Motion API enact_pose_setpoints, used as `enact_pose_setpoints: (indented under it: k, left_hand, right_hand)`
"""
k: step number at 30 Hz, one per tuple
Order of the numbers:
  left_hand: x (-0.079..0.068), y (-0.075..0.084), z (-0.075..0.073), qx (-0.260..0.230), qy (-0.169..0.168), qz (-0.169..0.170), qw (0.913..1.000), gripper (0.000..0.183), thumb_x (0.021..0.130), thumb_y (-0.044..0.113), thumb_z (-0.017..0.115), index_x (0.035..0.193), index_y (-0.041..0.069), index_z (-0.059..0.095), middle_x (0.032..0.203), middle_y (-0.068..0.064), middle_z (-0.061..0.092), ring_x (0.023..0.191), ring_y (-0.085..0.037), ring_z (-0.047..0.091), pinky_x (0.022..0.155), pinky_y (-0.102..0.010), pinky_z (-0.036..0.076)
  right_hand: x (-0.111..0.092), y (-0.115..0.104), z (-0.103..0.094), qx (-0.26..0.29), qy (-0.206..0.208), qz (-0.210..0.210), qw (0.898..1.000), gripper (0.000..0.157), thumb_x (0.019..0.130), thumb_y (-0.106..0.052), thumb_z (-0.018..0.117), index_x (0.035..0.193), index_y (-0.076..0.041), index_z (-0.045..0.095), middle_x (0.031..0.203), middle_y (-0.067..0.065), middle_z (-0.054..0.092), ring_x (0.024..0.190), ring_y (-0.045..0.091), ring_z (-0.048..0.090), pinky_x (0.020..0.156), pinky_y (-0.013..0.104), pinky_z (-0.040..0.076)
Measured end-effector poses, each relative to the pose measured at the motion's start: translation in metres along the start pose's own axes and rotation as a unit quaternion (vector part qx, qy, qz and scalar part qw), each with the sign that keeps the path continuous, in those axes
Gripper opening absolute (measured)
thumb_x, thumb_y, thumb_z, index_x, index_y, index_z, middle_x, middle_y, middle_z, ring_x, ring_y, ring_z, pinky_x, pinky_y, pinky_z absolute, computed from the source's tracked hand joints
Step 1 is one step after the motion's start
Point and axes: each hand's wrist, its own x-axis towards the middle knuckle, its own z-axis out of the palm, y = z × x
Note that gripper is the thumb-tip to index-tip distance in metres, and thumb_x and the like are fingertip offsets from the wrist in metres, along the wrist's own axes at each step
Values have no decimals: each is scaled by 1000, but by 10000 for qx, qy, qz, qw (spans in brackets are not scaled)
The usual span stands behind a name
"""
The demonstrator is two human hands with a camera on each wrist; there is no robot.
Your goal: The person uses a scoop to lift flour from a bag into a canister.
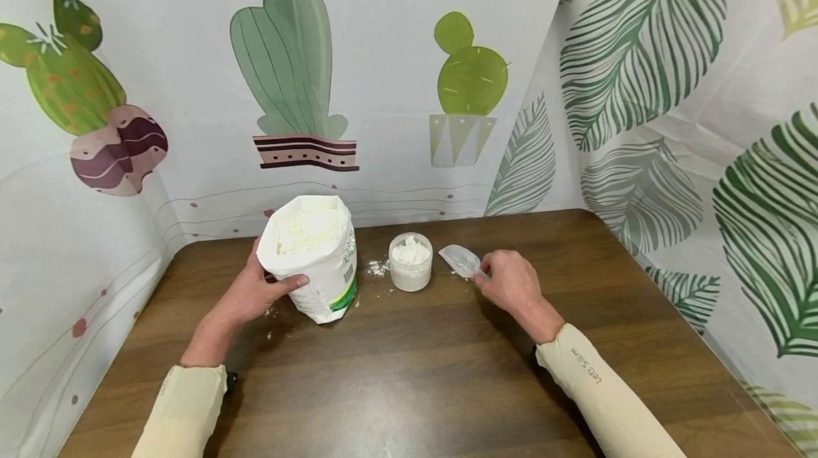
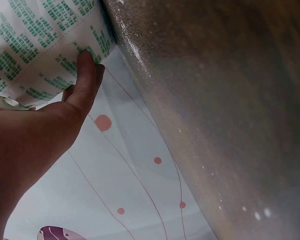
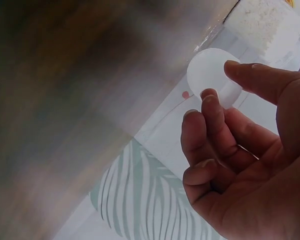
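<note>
An open white paper bag (image 1: 326, 284) full of white powder stands at the back left of the table. My left hand (image 1: 251, 293) grips its left side, the thumb across the front; in the left wrist view, fingers (image 2: 84, 75) press against its green-printed wall. To the right, a clear jar (image 1: 411, 278) holds heaped white powder. Farther right my right hand (image 1: 509, 279) pinches the handle of a translucent plastic scoop (image 1: 460, 260), whose bowl points left toward the jar. The right wrist view has the scoop (image 3: 207, 72) between thumb and fingers; whether it touches the table, I cannot tell.
Spilled powder (image 1: 378, 268) lies between bag and jar, with more specks near the bag's base and under the scoop. The brown wooden table (image 1: 396, 387) meets a hanging cloth (image 1: 396, 89) with cactus and leaf prints behind it.
</note>
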Motion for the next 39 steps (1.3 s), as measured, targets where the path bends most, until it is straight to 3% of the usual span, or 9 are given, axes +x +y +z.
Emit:
enact_pose_setpoints:
  k: [4, 12, 20, 28, 34, 39]
  left_hand:
    - [-1, 0, 1, -18, 11, -8, 10000, 111, 92, 20, 86, 168, 26, 5, 161, -10, 32, 140, -27, 41, 107, -35, 42]
    - [1, 3, 2, -163, -12, 245, 9996, 110, 91, 14, 86, 167, 24, 8, 160, -10, 34, 139, -27, 43, 100, -20, 44]
    - [3, 3, 3, -53, 51, 319, 9995, 108, 92, 14, 86, 168, 22, 9, 162, -12, 30, 143, -29, 39, 106, -21, 37]
    - [4, 2, 5, -153, 5, 453, 9989, 109, 92, 12, 85, 169, 24, 9, 162, -12, 29, 141, -30, 40, 104, -19, 39]
    - [2, 2, 4, -10, 107, 415, 9991, 108, 92, 15, 86, 169, 24, 12, 162, -11, 28, 139, -28, 42, 100, -20, 44]
    - [-4, 2, 4, 76, 70, 664, 9977, 97, 95, 14, 82, 168, 20, 18, 158, -11, 35, 131, -25, 51, 94, -28, 53]
  right_hand:
    - [0, 1, 2, -39, -96, 27, 9999, 15, 88, -23, 84, 82, -11, 78, 85, 6, 76, 67, 22, 63, 54, 42, 51]
    - [-1, 3, -1, -73, -181, 2, 9998, 17, 88, -24, 85, 84, -9, 79, 86, 7, 76, 65, 21, 61, 55, 40, 50]
    - [-1, 4, -2, -38, -237, 31, 9997, 18, 89, -24, 84, 82, -8, 78, 84, 7, 75, 64, 20, 58, 54, 38, 48]
    - [-2, 5, -1, 1, -195, 12, 9998, 18, 88, -25, 84, 82, -9, 78, 82, 6, 75, 65, 20, 59, 54, 38, 48]
    - [-2, 4, 0, -9, -79, -41, 10000, 21, 88, -27, 85, 83, -8, 78, 85, 8, 74, 69, 22, 62, 56, 40, 51]
    - [-5, 3, -2, 70, 184, -249, 9995, 23, 89, -27, 83, 83, -5, 77, 84, 10, 72, 73, 25, 63, 63, 44, 53]
